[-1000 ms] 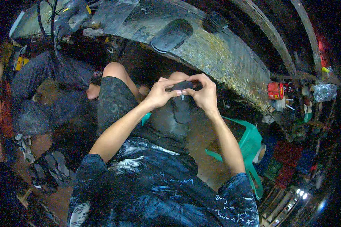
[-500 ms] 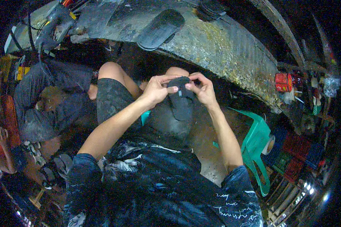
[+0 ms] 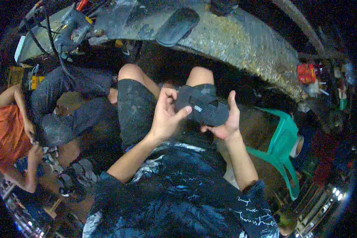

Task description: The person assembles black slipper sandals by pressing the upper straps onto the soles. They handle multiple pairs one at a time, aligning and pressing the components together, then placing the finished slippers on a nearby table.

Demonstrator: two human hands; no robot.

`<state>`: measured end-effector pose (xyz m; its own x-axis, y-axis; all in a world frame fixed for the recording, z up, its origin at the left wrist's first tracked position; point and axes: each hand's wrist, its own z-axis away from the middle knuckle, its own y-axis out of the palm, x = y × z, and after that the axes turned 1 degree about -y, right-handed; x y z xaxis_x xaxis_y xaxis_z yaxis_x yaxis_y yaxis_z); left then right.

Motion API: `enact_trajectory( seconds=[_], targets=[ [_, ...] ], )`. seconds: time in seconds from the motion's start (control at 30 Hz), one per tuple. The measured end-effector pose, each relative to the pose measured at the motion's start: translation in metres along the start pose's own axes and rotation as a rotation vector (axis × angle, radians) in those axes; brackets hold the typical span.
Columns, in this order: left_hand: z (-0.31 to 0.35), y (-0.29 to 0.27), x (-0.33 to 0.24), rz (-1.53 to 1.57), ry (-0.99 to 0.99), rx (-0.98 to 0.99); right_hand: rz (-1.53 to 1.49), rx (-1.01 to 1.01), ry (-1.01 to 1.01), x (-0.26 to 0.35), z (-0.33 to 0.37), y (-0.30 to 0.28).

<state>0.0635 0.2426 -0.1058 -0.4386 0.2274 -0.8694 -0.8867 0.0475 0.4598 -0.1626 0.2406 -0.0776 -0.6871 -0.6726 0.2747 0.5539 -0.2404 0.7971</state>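
Observation:
A black sandal [image 3: 207,112] with a small white label on its strap lies across between my hands, above my lap. My left hand [image 3: 166,113] grips its left end, the thumb pressed near the label and the fingers curled at the edge. My right hand [image 3: 231,122] cups the other end, with the thumb pointing up alongside it and a finger showing beneath. On the bench ahead rests a dark sole-shaped piece [image 3: 177,27], out of reach of both hands.
A worn bench [image 3: 242,47] curves across the far side, with a grey tool with cables [image 3: 69,33] at its left. A green plastic chair [image 3: 283,139] stands to my right. At left, a person in orange [image 3: 10,133] sits near a pile of dark sandals [image 3: 77,178]. A red container [image 3: 306,73] is far right.
The sandal has turned from pointing toward me to lying sideways. My right hand has moved from pinching its top edge to cupping its right end; my left hand has come slightly nearer.

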Motion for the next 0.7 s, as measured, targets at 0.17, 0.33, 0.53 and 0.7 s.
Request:
enact_trajectory(
  seconds=[0.17, 0.33, 0.53, 0.7],
  targets=[
    [0.046, -0.019, -0.044, 0.324, -0.478, 0.104, -0.142, 0.153, 0.239, -0.017, 0.008, 0.014],
    [0.039, -0.014, -0.077, 0.585, -1.045, 0.119, 0.294, 0.160, 0.327, -0.030, 0.013, 0.030],
    [0.066, 0.007, -0.086, 0.136, -0.771, 0.158, 0.469, 0.009, 0.175, -0.051, 0.039, 0.057],
    [0.066, 0.007, -0.078, -0.138, -0.393, 0.249, 0.839, 0.012, -0.127, -0.050, 0.043, 0.065]
  ],
)
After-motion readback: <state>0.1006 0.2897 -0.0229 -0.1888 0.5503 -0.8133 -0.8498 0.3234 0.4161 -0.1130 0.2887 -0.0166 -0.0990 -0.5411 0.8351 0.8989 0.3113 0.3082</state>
